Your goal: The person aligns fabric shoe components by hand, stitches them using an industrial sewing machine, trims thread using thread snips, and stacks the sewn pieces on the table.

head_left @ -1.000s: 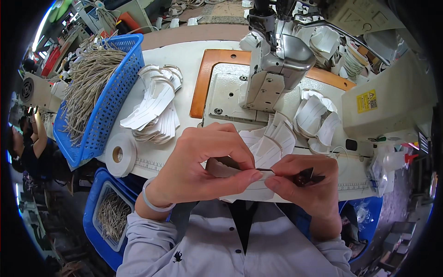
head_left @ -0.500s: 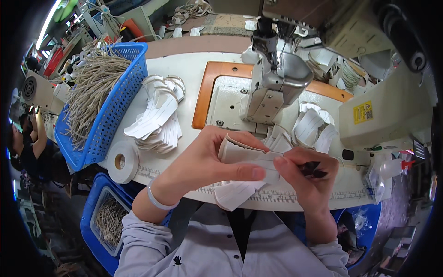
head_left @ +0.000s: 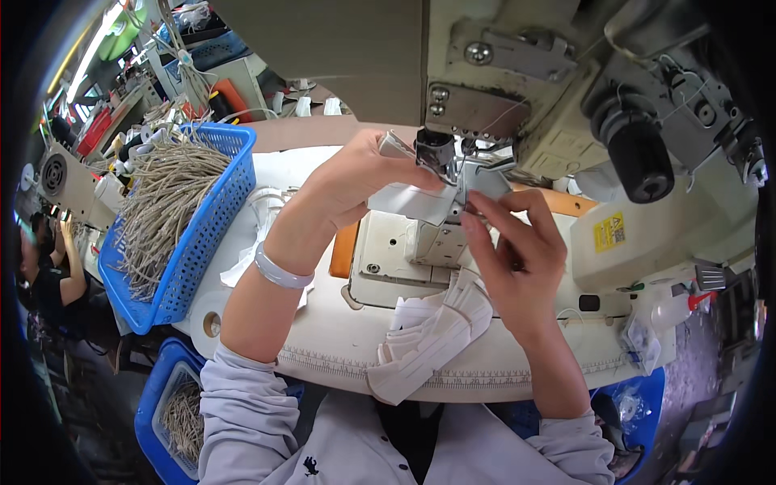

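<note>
Left hand [head_left: 352,178] clasps a white piece [head_left: 411,202] between thumb and fingers, at the needle area of the sewing machine [head_left: 477,105]; the right hand [head_left: 521,259] has thumb and forefinger close together at the piece's right edge, though I cannot tell whether they pinch it. Well left of this grip stands a blue basket [head_left: 198,242] full of beige cords [head_left: 174,210], then a roll of white tape [head_left: 214,303], below and left. Below the grip, nearer the body, lies a fanned white stack [head_left: 432,331]. Well to the right is a pale bottle [head_left: 671,312] with a red tip.
</note>
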`<state>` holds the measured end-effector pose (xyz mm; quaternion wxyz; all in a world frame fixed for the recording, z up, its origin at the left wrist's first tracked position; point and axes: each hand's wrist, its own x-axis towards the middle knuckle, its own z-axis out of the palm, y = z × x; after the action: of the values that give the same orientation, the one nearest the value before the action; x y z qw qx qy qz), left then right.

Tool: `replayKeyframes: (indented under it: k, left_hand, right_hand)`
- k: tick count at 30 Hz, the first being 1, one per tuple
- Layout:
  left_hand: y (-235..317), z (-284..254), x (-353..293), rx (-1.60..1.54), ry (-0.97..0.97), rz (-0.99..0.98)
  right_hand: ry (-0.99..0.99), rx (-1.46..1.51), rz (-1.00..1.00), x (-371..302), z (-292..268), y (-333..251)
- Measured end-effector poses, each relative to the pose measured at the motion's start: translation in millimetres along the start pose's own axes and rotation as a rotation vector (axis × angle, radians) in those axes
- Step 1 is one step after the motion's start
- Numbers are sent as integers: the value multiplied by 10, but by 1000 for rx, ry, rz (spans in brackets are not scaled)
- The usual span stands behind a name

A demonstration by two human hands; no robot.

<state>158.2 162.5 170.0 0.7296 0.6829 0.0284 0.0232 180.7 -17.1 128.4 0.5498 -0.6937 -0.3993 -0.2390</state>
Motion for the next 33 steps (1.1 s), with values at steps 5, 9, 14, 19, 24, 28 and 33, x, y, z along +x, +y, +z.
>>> replayKeyframes:
  k: [5,9,14,19,24,28,33]
  left_hand:
    - [27,-9,13,41,-10,90]
    - [108,-11,-21,106,12,64]
    - [135,37,-50,138,-15,153]
    - [237,-1,1,256,-2,116]
    - [313,2,-32,301,0,-5]
    - [26,7,-143,128,105,56]
    - [-438,68,-690,632,13,877]
  right_hand:
    - [-68,-43,-64,29,37,52]
    - [-82,-75,-89,47,24,68]
    - [-100,-40,-75,45,-6,52]
    - [-78,-26,-85,44,-10,59]
    - [-149,-7,-48,-60,-135,-126]
    - [-187,123,39,-219,-165,-202]
    - [-366,561,594,-343,-211,-211]
